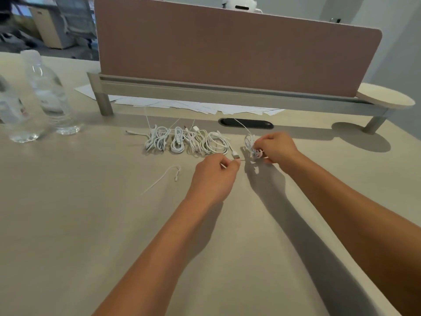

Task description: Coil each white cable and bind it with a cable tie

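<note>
My right hand (274,148) grips a small coiled white cable (250,143) just above the beige table. A thin cable tie runs from that coil toward my left hand (215,176), which pinches its free end; a second tail arcs up from the coil. A row of several coiled white cables (186,141) lies to the left of the coil, some with tie tails sticking up. One loose cable tie (163,179) lies on the table left of my left hand.
Two clear water bottles (49,92) stand at the far left. A pink desk divider (227,51) on a grey rail spans the back, with white papers (205,107) under it. A black cable slot (246,123) sits behind the coils.
</note>
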A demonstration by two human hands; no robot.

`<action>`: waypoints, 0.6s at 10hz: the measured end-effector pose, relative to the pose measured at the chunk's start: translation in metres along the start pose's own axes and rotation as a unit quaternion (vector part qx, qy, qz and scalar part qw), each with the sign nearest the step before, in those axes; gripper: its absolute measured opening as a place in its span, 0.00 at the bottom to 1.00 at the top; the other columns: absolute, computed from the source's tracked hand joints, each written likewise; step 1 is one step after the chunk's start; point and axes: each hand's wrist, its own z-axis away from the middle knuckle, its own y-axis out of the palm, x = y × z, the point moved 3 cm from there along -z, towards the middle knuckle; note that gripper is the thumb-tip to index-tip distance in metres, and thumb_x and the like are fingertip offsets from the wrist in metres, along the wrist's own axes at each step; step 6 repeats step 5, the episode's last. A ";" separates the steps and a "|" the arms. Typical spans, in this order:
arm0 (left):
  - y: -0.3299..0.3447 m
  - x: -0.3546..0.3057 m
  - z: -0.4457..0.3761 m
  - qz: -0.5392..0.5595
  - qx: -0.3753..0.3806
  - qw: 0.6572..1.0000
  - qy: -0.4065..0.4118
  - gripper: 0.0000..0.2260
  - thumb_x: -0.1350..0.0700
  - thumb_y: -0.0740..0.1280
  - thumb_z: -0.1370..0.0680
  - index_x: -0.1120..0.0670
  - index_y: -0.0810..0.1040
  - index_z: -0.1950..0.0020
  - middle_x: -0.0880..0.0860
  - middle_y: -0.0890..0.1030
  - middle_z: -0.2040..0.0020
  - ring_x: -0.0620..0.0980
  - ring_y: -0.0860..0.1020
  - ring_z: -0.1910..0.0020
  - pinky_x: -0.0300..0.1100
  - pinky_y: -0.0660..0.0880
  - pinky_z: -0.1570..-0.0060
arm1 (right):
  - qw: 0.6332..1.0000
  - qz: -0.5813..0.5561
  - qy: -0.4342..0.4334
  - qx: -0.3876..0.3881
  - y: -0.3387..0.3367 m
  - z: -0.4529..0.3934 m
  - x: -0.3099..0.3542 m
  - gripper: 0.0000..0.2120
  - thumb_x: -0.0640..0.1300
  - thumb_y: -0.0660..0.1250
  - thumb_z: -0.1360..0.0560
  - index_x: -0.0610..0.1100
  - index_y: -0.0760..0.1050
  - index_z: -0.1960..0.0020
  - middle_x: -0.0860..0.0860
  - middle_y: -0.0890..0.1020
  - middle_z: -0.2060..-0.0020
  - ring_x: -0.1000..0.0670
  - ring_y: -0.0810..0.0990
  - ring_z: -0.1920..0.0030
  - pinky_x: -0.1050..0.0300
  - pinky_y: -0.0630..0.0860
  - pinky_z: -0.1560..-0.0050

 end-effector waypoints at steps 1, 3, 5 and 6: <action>0.000 0.008 -0.013 -0.017 0.006 1.000 0.000 0.12 0.46 0.67 0.19 0.52 0.80 0.56 0.51 0.83 0.59 0.55 0.83 0.55 0.55 0.80 0.45 | 1.000 0.008 -0.001 0.011 0.012 -0.027 0.007 0.07 0.38 0.72 0.26 0.33 0.83 0.52 0.41 0.81 0.64 0.48 0.77 0.75 0.54 0.77 0.68; 0.006 0.017 -0.022 -0.014 0.001 1.000 0.009 0.12 0.47 0.67 0.19 0.52 0.80 0.57 0.51 0.83 0.60 0.54 0.83 0.56 0.54 0.80 0.47 | 0.998 0.012 -0.038 0.057 0.034 -0.036 0.012 0.03 0.41 0.74 0.24 0.44 0.83 0.56 0.44 0.85 0.60 0.48 0.83 0.64 0.55 0.80 0.65; 0.009 0.017 -0.008 -0.014 0.005 1.000 -0.002 0.12 0.47 0.67 0.19 0.51 0.78 0.60 0.52 0.83 0.62 0.55 0.83 0.57 0.55 0.80 0.48 | 0.998 -0.014 -0.048 0.045 0.021 -0.012 0.010 0.05 0.46 0.70 0.20 0.46 0.84 0.49 0.46 0.86 0.54 0.51 0.84 0.59 0.49 0.85 0.51; 0.009 0.017 -0.008 -0.014 0.005 1.000 -0.002 0.12 0.47 0.67 0.19 0.51 0.78 0.60 0.52 0.83 0.62 0.55 0.83 0.57 0.55 0.80 0.48 | 0.998 -0.014 -0.048 0.045 0.021 -0.012 0.010 0.05 0.46 0.70 0.20 0.46 0.84 0.49 0.46 0.86 0.54 0.51 0.84 0.59 0.49 0.85 0.51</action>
